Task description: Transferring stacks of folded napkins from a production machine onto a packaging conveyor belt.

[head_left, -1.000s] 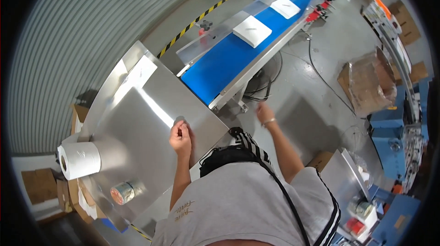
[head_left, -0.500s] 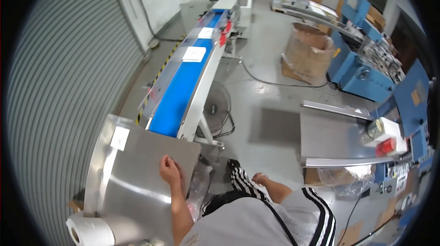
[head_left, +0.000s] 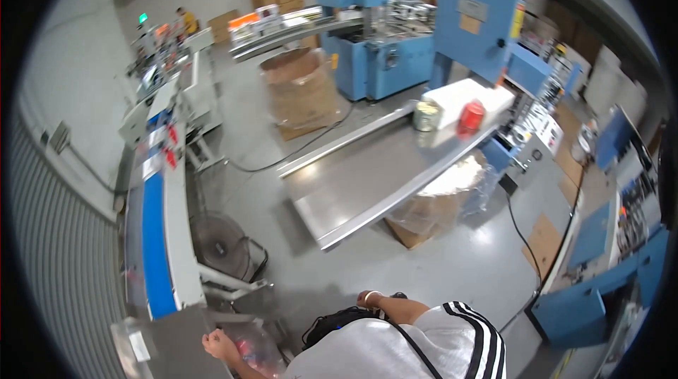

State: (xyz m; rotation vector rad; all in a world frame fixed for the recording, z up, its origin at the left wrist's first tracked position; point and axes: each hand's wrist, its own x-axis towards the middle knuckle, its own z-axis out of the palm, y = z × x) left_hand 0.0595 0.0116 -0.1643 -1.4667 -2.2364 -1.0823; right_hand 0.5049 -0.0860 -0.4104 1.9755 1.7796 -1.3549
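Observation:
My left hand (head_left: 220, 345) rests at the right edge of the grey metal table (head_left: 173, 347), its fingers curled in with nothing seen in them. Just right of it is a clear plastic bag (head_left: 256, 351) with something red inside. My right hand (head_left: 369, 299) is held in front of my body, loosely closed and without a visible object, a white band at its wrist. Beyond the metal table runs a conveyor's blue belt (head_left: 157, 245), with white packs (head_left: 152, 166) farther up it. A white slip (head_left: 139, 346) lies on the table's left side.
A metal chute (head_left: 360, 188) juts out ahead, carrying a white stack (head_left: 452, 107), a greenish-gold roll (head_left: 426, 116) and a red roll (head_left: 471, 116). A floor fan (head_left: 220, 245) stands beside the conveyor. Farther off are a large carton (head_left: 300, 89) and blue machines (head_left: 399, 68).
My view has swung to the right, so the conveyor and metal table now sit lower left and the chute is central. Both hands stay loosely closed.

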